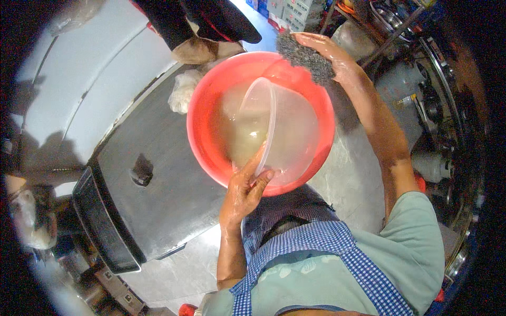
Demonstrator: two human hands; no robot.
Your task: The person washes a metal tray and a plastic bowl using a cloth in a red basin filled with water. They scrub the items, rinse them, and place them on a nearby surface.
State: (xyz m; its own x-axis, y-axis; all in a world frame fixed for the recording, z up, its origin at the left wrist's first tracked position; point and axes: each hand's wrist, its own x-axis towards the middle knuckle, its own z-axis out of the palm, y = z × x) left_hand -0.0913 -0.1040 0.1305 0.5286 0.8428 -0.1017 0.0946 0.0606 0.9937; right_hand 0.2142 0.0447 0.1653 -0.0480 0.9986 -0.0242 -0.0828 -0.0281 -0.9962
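A red plastic basin [197,130] with cloudy water in it is in front of me. Inside it, a translucent plastic bowl [294,126] is tipped up on its side, its rim rising out of the water. My left hand [247,189] pinches the near part of that rim between thumb and fingers; some of the fingers are hidden behind the plastic. Over the basin's far right edge, my right hand [324,49] holds a grey fluffy scrubbing pad [304,57], apart from the bowl. Both forearms look wet.
Left of the basin stretches a dark grey flat surface [178,158] with a dark patch on it. A whitish plastic bag [185,91] touches the basin's left side. Black fabric [213,19] hangs beyond. Racks with metal pots [389,19] line the right, above tiled floor [352,170].
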